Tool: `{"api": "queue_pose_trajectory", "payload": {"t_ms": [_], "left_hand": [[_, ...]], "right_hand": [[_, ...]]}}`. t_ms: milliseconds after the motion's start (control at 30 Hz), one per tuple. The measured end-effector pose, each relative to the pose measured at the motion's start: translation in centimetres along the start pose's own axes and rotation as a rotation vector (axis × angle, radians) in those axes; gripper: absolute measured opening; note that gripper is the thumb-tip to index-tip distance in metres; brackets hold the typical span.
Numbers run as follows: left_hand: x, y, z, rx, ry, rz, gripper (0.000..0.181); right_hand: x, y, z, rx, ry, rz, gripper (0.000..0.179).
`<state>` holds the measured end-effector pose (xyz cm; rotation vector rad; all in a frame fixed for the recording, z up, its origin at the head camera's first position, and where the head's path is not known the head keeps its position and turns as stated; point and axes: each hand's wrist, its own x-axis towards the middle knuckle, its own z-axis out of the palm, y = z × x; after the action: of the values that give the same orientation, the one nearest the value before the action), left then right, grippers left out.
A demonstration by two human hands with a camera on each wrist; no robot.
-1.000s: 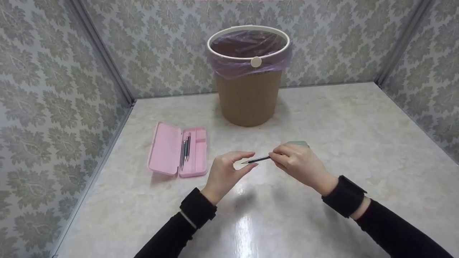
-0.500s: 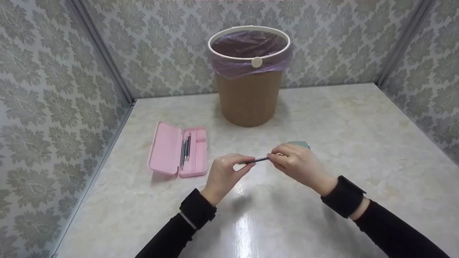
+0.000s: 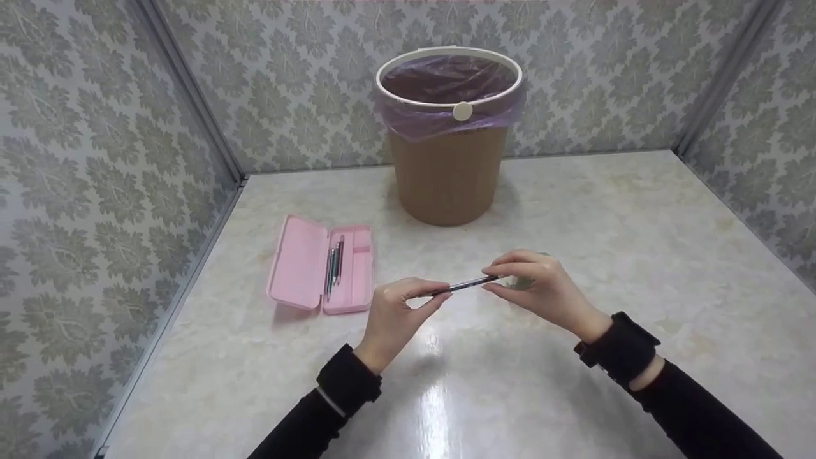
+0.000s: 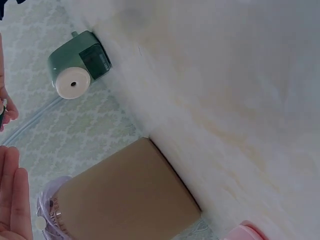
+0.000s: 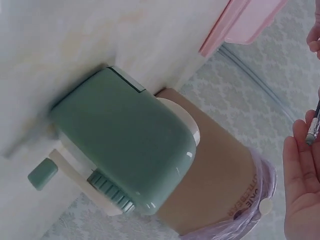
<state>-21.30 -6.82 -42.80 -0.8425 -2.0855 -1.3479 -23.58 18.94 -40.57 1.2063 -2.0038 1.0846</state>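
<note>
A dark slim pencil (image 3: 470,284) spans the gap between both hands above the table. My left hand (image 3: 398,312) pinches it near its left end between thumb and fingers. At the other end, my right hand (image 3: 542,290) has thumb and fingers parted around the pencil, with visible space there. The pencil's metal band and eraser (image 5: 313,131) show beside the right fingers in the right wrist view. A green crank pencil sharpener (image 5: 130,135) stands on the table, mostly hidden behind the right hand in the head view.
An open pink pencil case (image 3: 360,280) with several pencils (image 3: 334,264) lies left of the hands. A brown bin (image 3: 446,172) with a purple liner stands at the back. Patterned walls (image 3: 306,83) enclose the table (image 3: 605,210) at the back and sides.
My left thumb and fingers have closed onto the pencil's pointed end. The right fingers, which pinched the other end before, have spread apart. The pencil case has stayed put.
</note>
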Motion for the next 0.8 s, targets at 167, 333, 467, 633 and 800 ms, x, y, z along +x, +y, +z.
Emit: {"api": "queue_pose_trajectory", "payload": {"t_ms": [167, 333, 467, 633, 800], "left_hand": [[-0.4, -0.1, -0.2, -0.029, 0.031, -0.019, 0.014], [-0.7, 0.1, -0.5, -0.037, 0.057, -0.050, 0.014], [-0.8, 0.4, -0.6, -0.061, 0.068, -0.112, 0.014], [-0.8, 0.9, -0.6, -0.134, 0.100, -0.220, 0.015], [-0.5, 1.3, -0.2, -0.192, 0.139, -0.286, 0.014]], "right_hand": [[-0.5, 0.3, 0.0, 0.039, 0.013, 0.076, 0.030], [-0.5, 0.4, 0.2, 0.172, -0.001, 0.282, 0.022], [-0.2, 0.0, 0.3, 0.367, -0.008, 0.546, 0.021], [0.3, -0.7, 1.0, 0.516, 0.071, 0.810, 0.030], [0.6, -1.5, 2.5, 0.695, 0.177, 0.899, 0.018]]}}
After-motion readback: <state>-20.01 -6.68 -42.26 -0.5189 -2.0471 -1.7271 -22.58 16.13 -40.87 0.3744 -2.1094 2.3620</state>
